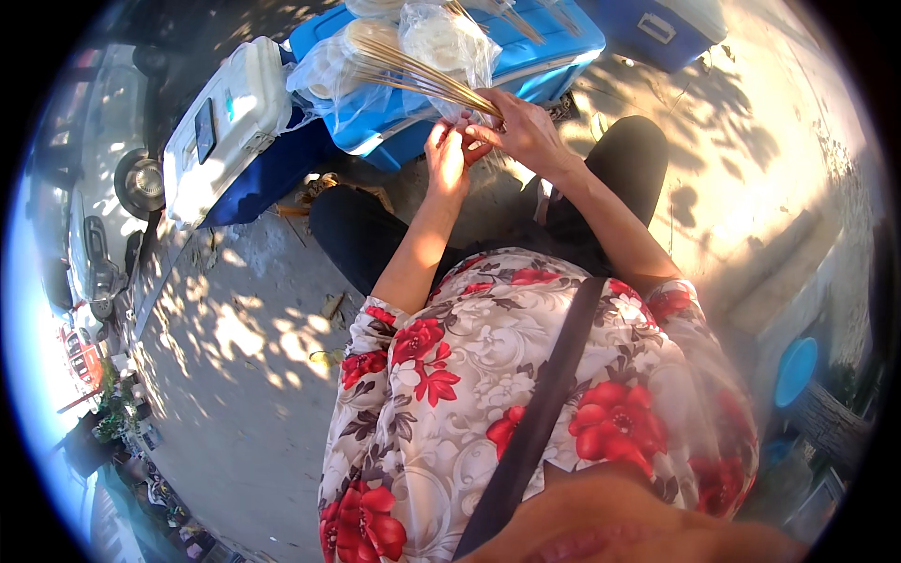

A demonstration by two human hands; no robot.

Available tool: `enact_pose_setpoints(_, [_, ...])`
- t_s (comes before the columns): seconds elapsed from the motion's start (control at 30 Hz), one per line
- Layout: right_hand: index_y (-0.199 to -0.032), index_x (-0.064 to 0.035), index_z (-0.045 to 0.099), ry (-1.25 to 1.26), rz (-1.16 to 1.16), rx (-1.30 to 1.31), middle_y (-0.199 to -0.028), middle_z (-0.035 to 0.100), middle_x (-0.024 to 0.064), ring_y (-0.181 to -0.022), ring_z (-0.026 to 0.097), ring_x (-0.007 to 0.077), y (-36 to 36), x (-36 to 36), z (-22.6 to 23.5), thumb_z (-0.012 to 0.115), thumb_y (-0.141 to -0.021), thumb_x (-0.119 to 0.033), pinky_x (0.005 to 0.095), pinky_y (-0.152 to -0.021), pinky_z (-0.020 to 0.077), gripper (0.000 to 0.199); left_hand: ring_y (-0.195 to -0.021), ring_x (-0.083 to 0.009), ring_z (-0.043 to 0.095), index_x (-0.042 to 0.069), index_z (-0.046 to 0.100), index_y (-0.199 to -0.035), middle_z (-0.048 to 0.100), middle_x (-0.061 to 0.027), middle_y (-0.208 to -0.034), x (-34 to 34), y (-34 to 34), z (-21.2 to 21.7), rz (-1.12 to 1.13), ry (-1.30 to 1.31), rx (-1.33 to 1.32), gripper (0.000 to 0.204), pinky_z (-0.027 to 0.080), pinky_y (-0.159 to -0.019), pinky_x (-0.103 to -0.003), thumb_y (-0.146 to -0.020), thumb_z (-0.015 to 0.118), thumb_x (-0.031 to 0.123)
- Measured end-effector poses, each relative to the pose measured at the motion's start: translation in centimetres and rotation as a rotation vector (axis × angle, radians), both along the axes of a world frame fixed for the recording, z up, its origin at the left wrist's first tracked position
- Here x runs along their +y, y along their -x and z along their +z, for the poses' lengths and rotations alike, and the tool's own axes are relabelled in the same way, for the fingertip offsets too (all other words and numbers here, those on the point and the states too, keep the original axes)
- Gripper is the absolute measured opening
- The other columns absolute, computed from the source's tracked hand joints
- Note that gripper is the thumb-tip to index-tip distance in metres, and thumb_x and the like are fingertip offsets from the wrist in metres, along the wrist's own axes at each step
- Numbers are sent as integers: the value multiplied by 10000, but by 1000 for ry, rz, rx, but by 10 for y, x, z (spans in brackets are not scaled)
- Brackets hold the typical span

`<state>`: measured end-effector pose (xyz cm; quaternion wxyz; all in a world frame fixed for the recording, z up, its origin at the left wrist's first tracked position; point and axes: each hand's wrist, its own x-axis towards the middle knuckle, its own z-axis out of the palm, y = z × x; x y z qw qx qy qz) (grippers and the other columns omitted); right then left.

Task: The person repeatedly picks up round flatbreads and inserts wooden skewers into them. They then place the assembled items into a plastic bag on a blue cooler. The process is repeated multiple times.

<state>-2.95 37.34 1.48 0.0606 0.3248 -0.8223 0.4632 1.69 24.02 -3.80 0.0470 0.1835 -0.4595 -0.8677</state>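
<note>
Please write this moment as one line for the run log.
right hand: holds skewers | left hand: at their ends | behind: blue cooler

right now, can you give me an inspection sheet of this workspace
surface: sunlit concrete ground with leaf shadows
job's things: bundle of thin wooden skewers gripped in the right hand; left hand pinches at their near ends
clutter: clear plastic bags of pale round pieces on a blue cooler; white cooler; second blue cooler; blue bowl
grippers: both hands bare, closed around the skewer ends
cables: nothing seen
surroundings: outdoors, parked motorbike to the left
</note>
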Motion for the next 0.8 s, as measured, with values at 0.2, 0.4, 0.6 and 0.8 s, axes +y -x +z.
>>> enact_pose_setpoints(0.2, [-937, -39, 598, -308, 62, -67, -722, 594, 149, -711, 594, 329, 9, 12, -22, 595, -839, -331, 412, -615, 449, 309, -900, -174, 600, 40, 554, -1078, 608, -74, -994, -2, -5, -1, 92, 138, 14, 253, 507, -706, -317, -906, 526, 223])
enact_pose_setpoints(0.4, [-855, -18, 561, -241, 44, -138, -648, 540, 162, -612, 525, 328, 28, 21, -12, 559, -881, -331, 410, -565, 396, 313, -1054, -192, 521, 93, 439, -1244, 539, -57, -1165, -13, -3, -63, 284, -31, -318, 459, 403, -860, -398, -880, 533, 357])
enact_pose_setpoints(0.6, [-868, -10, 564, -256, -7, -346, -657, 560, 111, -601, 517, 230, 25, 22, 0, 636, -819, -432, 371, -577, 406, 431, -1073, -227, 502, 91, 463, -1162, 551, -44, -1115, -20, 27, -86, 104, -276, -206, 382, 383, -906, -441, -872, 531, 331])
enact_pose_setpoints(0.8, [-876, 18, 554, -218, 37, -284, -696, 575, 140, -615, 536, 242, 18, 18, -17, 718, -756, -325, 359, -605, 434, 399, -1013, -251, 538, 63, 487, -1100, 577, -83, -1048, -12, 35, -88, 101, -429, -34, 302, 421, -892, -452, -919, 451, 302])
